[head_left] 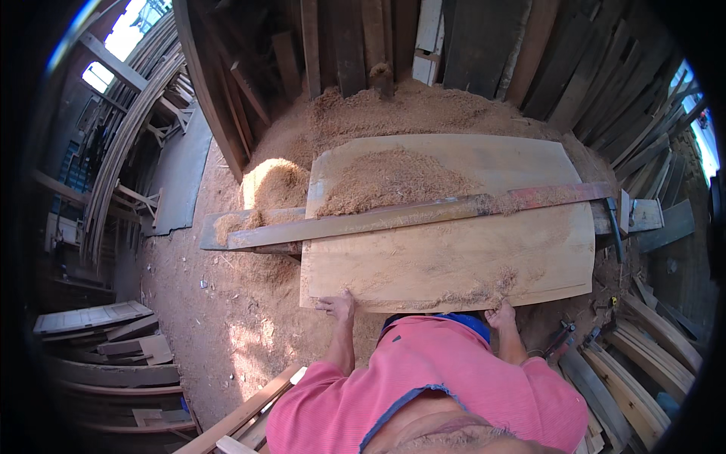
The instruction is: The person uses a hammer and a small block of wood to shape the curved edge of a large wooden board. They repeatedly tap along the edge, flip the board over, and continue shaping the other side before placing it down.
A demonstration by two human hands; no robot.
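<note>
A wide, pale plywood sheet (454,261) lies in front of me, its near edge close to my waist. My left hand (338,305) is closed on that edge near the left corner. Further right along the same edge, my right hand (500,313) grips the sheet, its fingers partly hidden. A long narrow plank (363,222) lies slantwise across the sheet, its right end reddish. Heaped sawdust (397,180) covers part of the sheet beyond the plank, and thinner sawdust is scattered along the near edge.
Under the sheet, a grey board (212,231) sticks out at the left. A dark curved bar (617,231) hangs by the right end. Upright boards (352,49) line the far wall above piled sawdust. Stacked timber (635,371) lies at right, more boards (113,374) at left.
</note>
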